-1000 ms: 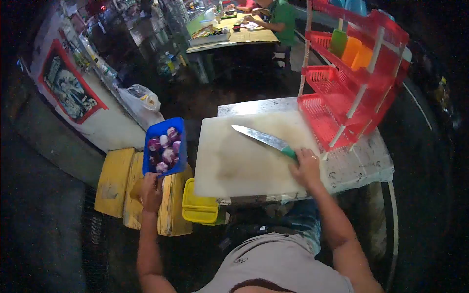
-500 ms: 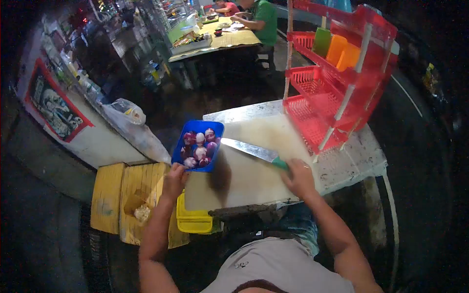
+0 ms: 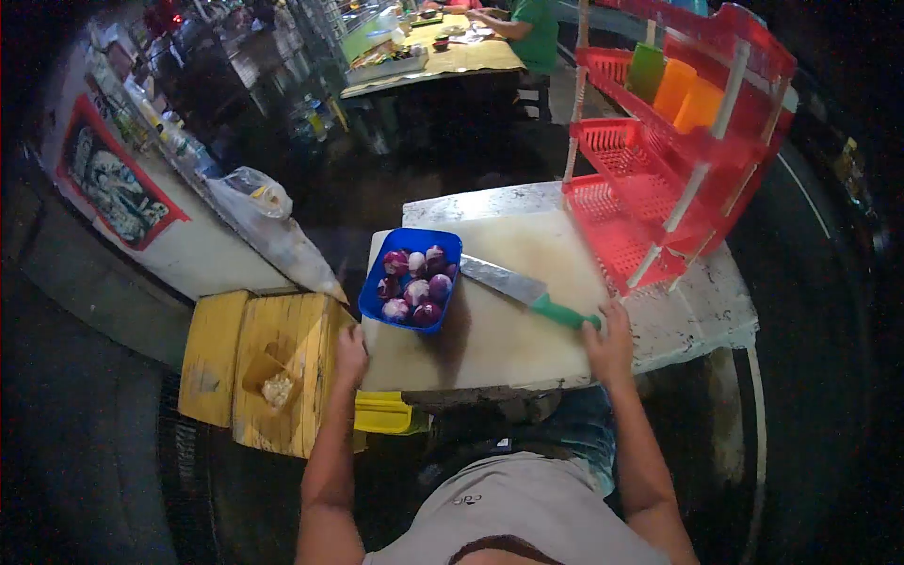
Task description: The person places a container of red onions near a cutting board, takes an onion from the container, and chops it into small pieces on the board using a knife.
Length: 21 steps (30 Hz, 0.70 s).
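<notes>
Just beyond left hand (image 3: 351, 358), blue tub (image 3: 416, 239); knife (image 3: 516, 285) at right hand (image 3: 610, 345); can't tell grips.

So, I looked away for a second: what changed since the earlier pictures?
The blue container of onions moved rightward onto the left part of the board, and the left hand let go of it. The right hand shifted to the end of the green handle of the knife, which still lies on the board. The red rack stayed put.
</notes>
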{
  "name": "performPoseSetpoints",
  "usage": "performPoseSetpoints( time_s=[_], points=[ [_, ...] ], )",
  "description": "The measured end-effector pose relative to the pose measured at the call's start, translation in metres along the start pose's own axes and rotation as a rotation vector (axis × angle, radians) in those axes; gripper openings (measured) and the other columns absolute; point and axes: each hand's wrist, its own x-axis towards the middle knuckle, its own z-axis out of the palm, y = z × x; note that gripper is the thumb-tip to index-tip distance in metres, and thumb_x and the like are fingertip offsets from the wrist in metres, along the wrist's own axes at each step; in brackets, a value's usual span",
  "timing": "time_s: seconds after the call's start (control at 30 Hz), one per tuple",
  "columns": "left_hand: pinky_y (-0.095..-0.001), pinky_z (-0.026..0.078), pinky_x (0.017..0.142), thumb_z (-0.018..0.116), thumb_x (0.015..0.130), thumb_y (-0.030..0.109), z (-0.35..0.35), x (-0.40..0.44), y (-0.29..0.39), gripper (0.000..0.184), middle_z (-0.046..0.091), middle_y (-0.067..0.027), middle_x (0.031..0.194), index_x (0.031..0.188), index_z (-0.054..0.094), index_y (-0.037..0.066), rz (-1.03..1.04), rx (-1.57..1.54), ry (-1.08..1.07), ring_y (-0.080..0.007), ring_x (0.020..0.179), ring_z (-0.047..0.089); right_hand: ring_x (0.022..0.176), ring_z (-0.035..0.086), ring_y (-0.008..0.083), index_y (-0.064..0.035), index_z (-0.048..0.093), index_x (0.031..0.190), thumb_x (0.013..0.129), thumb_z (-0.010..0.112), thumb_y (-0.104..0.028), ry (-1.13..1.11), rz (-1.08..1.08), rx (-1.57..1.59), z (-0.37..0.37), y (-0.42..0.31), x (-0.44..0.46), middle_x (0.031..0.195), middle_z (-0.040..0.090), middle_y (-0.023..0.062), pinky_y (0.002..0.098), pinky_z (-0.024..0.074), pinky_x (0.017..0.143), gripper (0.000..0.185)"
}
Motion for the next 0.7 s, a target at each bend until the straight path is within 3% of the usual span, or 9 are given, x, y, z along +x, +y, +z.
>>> performPoseSetpoints(
  time_s=[0.07,0.1,0.23,0.3,0.4,0.53,0.6,0.63,0.7],
  points=[
    [-0.0476,0.051,0.092,0.051,0.103,0.032,-0.01,-0.01,0.027,0.043,0.067,-0.0307,0.117,0.126,0.061,-0.003,-0.137,0.043,-0.342,-0.0457,0.106,0.066,0.136,0.047,0.0427,0.0003,0.062,0.127,0.088,0.073,-0.03,-0.007,0.0,-0.022,0.002,-0.002,0.001,0.145,0.049,0.0263,0.0484,0.0401,0.112,0.05],
    [-0.0485,0.051,0.09,0.05,0.104,0.032,-0.014,-0.015,0.044,0.042,0.07,-0.03,0.109,0.117,0.066,-0.004,-0.103,0.087,-0.3,-0.0458,0.107,0.066,0.136,0.047,0.0431,0.0003,0.061,0.127,0.088,0.073,-0.032,-0.008,0.011,-0.052,0.0,-0.005,-0.001,0.146,0.048,0.0267,0.0488,0.0405,0.112,0.052],
    [-0.0477,0.052,0.084,0.049,0.105,0.032,-0.001,-0.019,0.002,0.04,0.07,-0.029,0.103,0.113,0.066,-0.004,0.028,0.08,-0.323,-0.044,0.097,0.068,0.138,0.046,0.0432,0.0001,0.06,0.129,0.087,0.073,-0.035,0.005,0.033,-0.022,-0.011,-0.012,0.0,0.147,0.048,0.0281,0.0485,0.0396,0.113,0.056],
    [-0.0455,0.052,0.077,0.049,0.106,0.032,0.006,-0.029,-0.017,0.039,0.069,-0.0271,0.093,0.107,0.065,-0.004,-0.136,-0.179,-0.288,-0.0407,0.086,0.068,0.139,0.044,0.0432,-0.0003,0.06,0.131,0.086,0.075,-0.036,0.006,0.021,-0.016,-0.015,-0.01,-0.005,0.148,0.046,0.0283,0.0481,0.0378,0.115,0.059],
    [-0.0439,0.05,0.072,0.049,0.106,0.033,-0.017,-0.056,0.03,0.04,0.067,-0.0237,0.084,0.104,0.064,-0.005,0.013,-0.174,-0.242,-0.0388,0.077,0.066,0.141,0.043,0.0428,0.0,0.06,0.131,0.085,0.075,-0.034,-0.03,0.077,-0.036,-0.022,-0.008,-0.011,0.15,0.045,0.0283,0.0478,0.0357,0.116,0.06],
    [-0.044,0.051,0.075,0.049,0.106,0.034,-0.022,-0.067,0.016,0.042,0.069,-0.0221,0.086,0.109,0.065,-0.004,-0.03,-0.102,-0.266,-0.0394,0.078,0.066,0.141,0.043,0.0427,-0.0004,0.06,0.132,0.083,0.077,-0.032,-0.036,0.088,0.012,-0.025,0.004,-0.015,0.148,0.047,0.0284,0.048,0.0348,0.117,0.06],
    [-0.0455,0.051,0.077,0.05,0.106,0.036,-0.011,-0.062,-0.003,0.043,0.069,-0.0216,0.091,0.111,0.065,-0.004,0.157,0.093,0.014,-0.0391,0.08,0.067,0.138,0.045,0.0429,-0.0013,0.06,0.13,0.082,0.077,-0.029,-0.051,-0.015,-0.073,-0.029,0.003,-0.012,0.145,0.05,0.0284,0.0492,0.0353,0.116,0.058],
    [-0.0455,0.051,0.077,0.05,0.106,0.036,-0.019,-0.056,0.017,0.043,0.069,-0.0216,0.091,0.111,0.065,-0.004,0.151,0.091,0.013,-0.0391,0.08,0.067,0.138,0.045,0.0429,-0.0013,0.06,0.13,0.082,0.077,-0.029,-0.056,-0.016,-0.078,-0.029,-0.001,-0.011,0.145,0.05,0.0284,0.0492,0.0353,0.116,0.058],
    [-0.0473,0.052,0.08,0.054,0.104,0.038,-0.05,-0.038,0.099,0.044,0.069,-0.0224,0.098,0.111,0.065,-0.004,-0.096,-0.008,-0.212,-0.0394,0.081,0.067,0.135,0.047,0.0437,-0.0027,0.06,0.129,0.08,0.077,-0.028,-0.075,-0.183,-0.041,-0.024,-0.012,-0.011,0.142,0.052,0.0285,0.0512,0.0376,0.113,0.057]
  ],
)
